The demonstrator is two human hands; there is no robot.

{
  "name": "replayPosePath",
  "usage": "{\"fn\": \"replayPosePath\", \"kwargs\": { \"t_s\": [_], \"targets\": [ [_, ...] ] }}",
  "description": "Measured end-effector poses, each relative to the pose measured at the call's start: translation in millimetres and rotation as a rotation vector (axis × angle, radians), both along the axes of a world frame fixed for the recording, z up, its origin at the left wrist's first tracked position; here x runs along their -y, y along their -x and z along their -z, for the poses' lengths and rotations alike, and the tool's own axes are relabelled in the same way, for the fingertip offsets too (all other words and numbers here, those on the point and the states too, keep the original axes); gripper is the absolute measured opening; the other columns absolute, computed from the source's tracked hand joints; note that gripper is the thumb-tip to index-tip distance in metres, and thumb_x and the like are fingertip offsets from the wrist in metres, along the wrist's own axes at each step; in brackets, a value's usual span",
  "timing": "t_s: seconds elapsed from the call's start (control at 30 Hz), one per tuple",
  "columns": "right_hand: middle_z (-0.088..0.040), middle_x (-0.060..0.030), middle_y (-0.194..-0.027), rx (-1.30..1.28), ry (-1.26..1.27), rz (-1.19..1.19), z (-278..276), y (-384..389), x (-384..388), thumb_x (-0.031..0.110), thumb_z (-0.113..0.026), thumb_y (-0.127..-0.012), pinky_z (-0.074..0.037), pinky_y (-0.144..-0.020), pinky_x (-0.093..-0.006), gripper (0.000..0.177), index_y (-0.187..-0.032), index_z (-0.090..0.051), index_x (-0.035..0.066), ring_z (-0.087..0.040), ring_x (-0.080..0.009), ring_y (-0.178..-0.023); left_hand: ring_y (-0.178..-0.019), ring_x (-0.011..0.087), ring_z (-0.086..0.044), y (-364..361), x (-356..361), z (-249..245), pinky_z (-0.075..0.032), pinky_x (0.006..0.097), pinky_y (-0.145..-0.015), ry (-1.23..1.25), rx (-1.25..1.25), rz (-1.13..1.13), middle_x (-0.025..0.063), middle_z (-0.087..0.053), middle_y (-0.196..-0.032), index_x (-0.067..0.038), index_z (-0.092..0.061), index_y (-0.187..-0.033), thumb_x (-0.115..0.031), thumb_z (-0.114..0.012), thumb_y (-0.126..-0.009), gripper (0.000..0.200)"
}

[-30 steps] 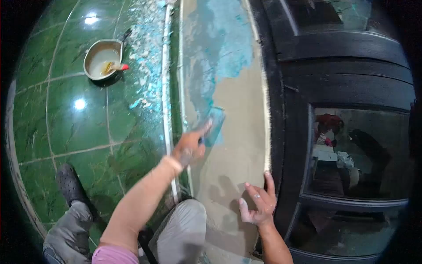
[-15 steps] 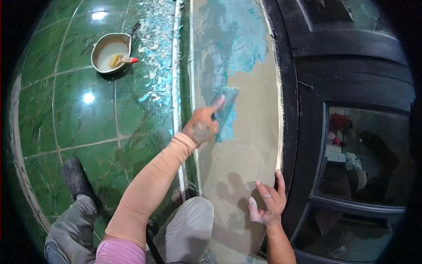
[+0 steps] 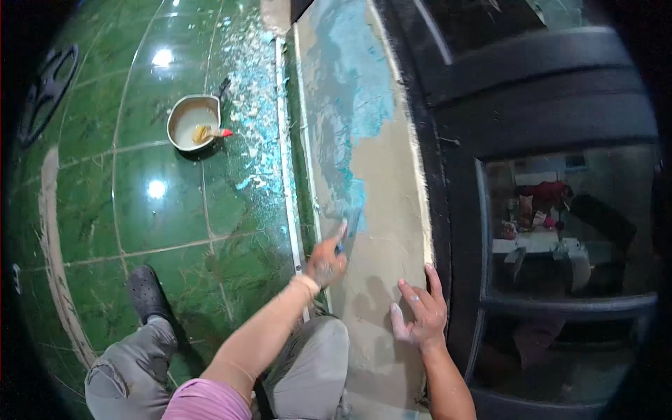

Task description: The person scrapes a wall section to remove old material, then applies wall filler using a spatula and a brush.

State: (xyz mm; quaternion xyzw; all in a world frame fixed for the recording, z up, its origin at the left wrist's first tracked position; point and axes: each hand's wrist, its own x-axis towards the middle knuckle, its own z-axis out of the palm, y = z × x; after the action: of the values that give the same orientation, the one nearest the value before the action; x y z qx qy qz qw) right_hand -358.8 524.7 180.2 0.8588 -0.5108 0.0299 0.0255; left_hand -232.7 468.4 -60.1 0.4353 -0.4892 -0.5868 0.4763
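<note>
Head view: left hand (image 3: 327,262) holds scraper (image 3: 352,234) lengthwise along the coated strip (image 3: 385,189)

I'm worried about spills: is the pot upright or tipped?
Upright: the pot stands on the tiles, mouth up, with cloudy liquid inside.

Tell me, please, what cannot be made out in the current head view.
Head view: the near part of the scraper, hidden by the left hand.
Head view: the bottom of the pot, hidden by cloudy liquid.
Head view: what the dark shape at far left is, blurred near the edge.
Head view: details in the glass pane, too dim and small.
</note>
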Motion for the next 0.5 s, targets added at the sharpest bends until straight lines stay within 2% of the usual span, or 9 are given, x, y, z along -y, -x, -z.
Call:
{"fn": "replayPosePath", "kwargs": {
  "t_s": [0.1,0.17,0.3,0.4,0.43,0.5],
  "targets": [
    [-0.066,-0.0116,-0.078,0.029,0.082,-0.017,-2,-1,-2,0.011,-0.071,-0.065,-0.043,-0.107,-0.0473,0.039,-0.103,-0.071,0.004,-0.063,-0.0369,-0.097,-0.102,0.0431,-0.062,4,-53,-20,-0.048,0.0418,-0.093,-0.053,0.115,0.141,0.0293,-0.061,-0.115,-0.019,-0.035,-0.15,-0.01,-0.053,-0.08,0.073],
    [-0.066,-0.0122,-0.079,0.056,0.094,-0.031,-4,1,-3,0.009,-0.071,-0.064,-0.045,-0.104,-0.045,0.04,-0.104,-0.071,0.004,-0.061,-0.0388,-0.104,-0.094,0.0421,-0.064,-1,-68,-23,-0.049,0.0419,-0.09,-0.143,0.125,0.269,0.0293,-0.063,-0.11,-0.023,-0.034,-0.15,-0.01,-0.055,-0.079,0.075],
    [-0.066,-0.0146,-0.08,0.18,0.126,-0.021,4,16,-7,0.007,-0.071,-0.066,-0.047,-0.1,-0.0446,0.038,-0.104,-0.07,0.004,-0.061,-0.0406,-0.106,-0.1,0.0407,-0.064,-50,-66,-68,-0.048,0.0406,-0.094,-0.178,0.288,0.15,0.0292,-0.063,-0.111,-0.026,-0.035,-0.149,-0.014,-0.06,-0.08,0.074],
    [-0.066,-0.0162,-0.084,0.315,0.156,0.032,1,14,-12,0.006,-0.071,-0.068,-0.048,-0.098,-0.0446,0.036,-0.104,-0.069,0.003,-0.06,-0.0414,-0.107,-0.1,0.04,-0.064,-87,-58,-94,-0.048,0.0401,-0.093,-0.013,0.314,-0.074,0.0273,-0.064,-0.111,-0.026,-0.034,-0.15,-0.019,-0.065,-0.08,0.077],
    [-0.067,-0.0168,-0.086,0.361,0.162,0.052,0,11,-13,0.006,-0.07,-0.069,-0.049,-0.098,-0.0449,0.036,-0.105,-0.069,0.003,-0.06,-0.0416,-0.108,-0.112,0.0442,-0.057,-103,-53,-113,-0.045,0.0418,-0.099,-0.027,0.325,-0.052,0.0277,-0.059,-0.123,-0.022,-0.031,-0.151,-0.018,-0.06,-0.08,0.076],
    [-0.067,-0.0197,-0.096,0.472,0.21,0.126,3,7,-19,0.003,-0.068,-0.071,-0.047,-0.099,-0.0453,0.034,-0.105,-0.068,0.002,-0.059,-0.0426,-0.11,-0.103,0.0405,-0.063,-129,-49,-130,-0.048,0.0398,-0.094,0.03,0.372,-0.154,0.0259,-0.063,-0.116,-0.024,-0.033,-0.15,-0.019,-0.064,-0.08,0.077]
  ]
}}
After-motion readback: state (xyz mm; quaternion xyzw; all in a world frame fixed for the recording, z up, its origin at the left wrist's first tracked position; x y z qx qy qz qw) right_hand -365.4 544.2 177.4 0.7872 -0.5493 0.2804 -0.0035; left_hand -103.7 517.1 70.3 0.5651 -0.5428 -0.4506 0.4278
